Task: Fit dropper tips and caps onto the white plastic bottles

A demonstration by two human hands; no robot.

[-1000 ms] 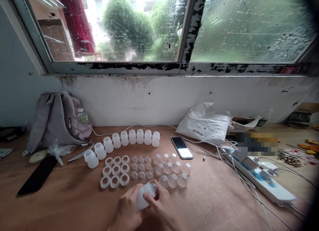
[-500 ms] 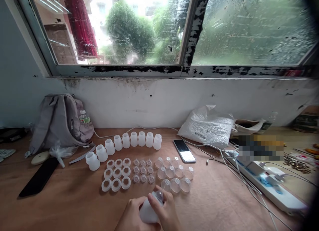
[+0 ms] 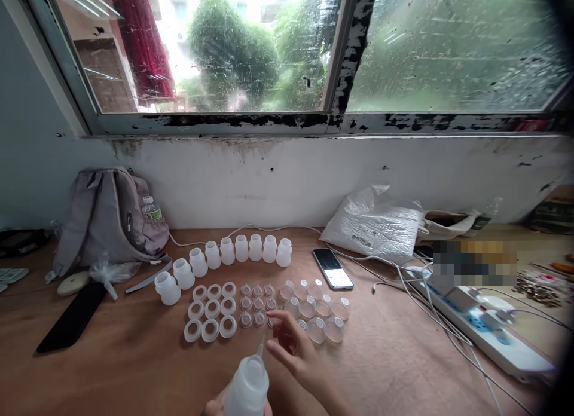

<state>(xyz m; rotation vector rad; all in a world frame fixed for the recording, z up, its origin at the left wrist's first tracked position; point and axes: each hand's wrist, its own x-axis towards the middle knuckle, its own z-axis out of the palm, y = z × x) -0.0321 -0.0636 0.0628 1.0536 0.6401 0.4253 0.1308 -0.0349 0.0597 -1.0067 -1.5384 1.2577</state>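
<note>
At the bottom of the head view, my left hand (image 3: 213, 407) is closed around a translucent white baby bottle (image 3: 246, 385). A clear, thin-tipped piece, like a nipple, stands at the bottle's mouth. Just right of that tip, my right hand (image 3: 296, 350) is open, thumb and fingers apart, reaching over the front of the clear nipples (image 3: 259, 303), which lie in rows. Clear domed caps (image 3: 316, 330) lie beyond this hand and are partly covered by it. To the left are rows of white rings (image 3: 210, 330). Behind them, several small bottles (image 3: 242, 248) stand in a curved line.
A phone (image 3: 332, 269) lies right of the bottles, near a silvery plastic bag (image 3: 372, 228). White cables run to a power strip (image 3: 511, 350) at the right. A grey backpack (image 3: 107, 219), a black flat case (image 3: 72, 320) and a white disc (image 3: 73, 284) are at the left.
My right hand has let go of the bottle and moved up and to the right, its fingers opening. The bottle, in my left hand, has shifted down and left and turned more upright.
</note>
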